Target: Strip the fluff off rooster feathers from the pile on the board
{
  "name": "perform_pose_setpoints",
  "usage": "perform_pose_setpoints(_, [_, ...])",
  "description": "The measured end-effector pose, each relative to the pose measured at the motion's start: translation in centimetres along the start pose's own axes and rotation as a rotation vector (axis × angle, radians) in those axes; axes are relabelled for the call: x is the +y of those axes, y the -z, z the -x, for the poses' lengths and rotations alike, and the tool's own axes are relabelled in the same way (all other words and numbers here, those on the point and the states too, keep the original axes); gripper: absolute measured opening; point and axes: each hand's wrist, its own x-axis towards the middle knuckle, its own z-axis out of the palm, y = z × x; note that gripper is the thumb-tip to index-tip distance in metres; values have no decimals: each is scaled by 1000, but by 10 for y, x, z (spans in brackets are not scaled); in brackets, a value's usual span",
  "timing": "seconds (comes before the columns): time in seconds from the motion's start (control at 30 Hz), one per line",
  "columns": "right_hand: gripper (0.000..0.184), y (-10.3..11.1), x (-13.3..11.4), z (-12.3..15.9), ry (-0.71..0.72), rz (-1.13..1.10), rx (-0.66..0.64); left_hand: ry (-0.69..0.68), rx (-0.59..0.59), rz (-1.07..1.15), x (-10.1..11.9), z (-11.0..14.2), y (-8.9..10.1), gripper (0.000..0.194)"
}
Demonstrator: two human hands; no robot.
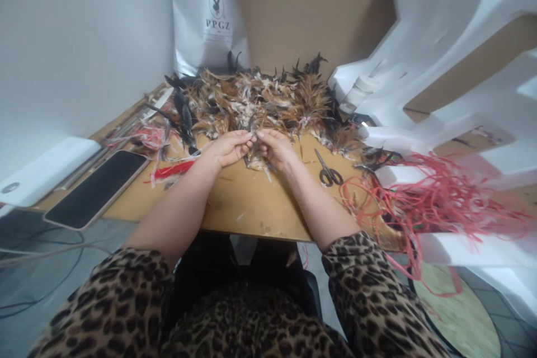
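Note:
My left hand point(233, 147) and my right hand point(274, 147) meet over the middle of the table, fingertips pinched close together. Between them is a small dark feather point(251, 123), its lower end hidden by my fingers. Just behind my hands spreads a large pile of brown and black feathers point(255, 95), with pale quills and fluff among them. More feather bits point(260, 164) lie on the tabletop below my fingers. To the right of my right hand rests a pair of dark-handled scissors point(328, 169), blades slightly apart. A bunch of red feathers point(174, 169) lies beside my left forearm.
A phone point(97, 189) and a white box-shaped device point(48, 170) are at the left of the wooden table point(255, 212). Tangled red strips point(444, 196) hang over white structures point(440, 39) on the right. A white printed bag point(210, 17) stands behind the feathers.

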Motion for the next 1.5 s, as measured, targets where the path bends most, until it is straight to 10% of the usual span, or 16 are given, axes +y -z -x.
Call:
perform_pose_setpoints(0.87, [25, -2, -2, 1, 189, 344, 168, -83, 86, -433, -3, 0, -2, 13])
perform_pose_setpoints(1.33, [21, 1, -7, 19, 379, 1500, -464, -144, 165, -148, 5, -3, 10, 9])
perform_pose_setpoints(1.5, [11, 2, 0, 12, 392, 1222, -401, -132, 133, -169, 6, -2, 10, 9])
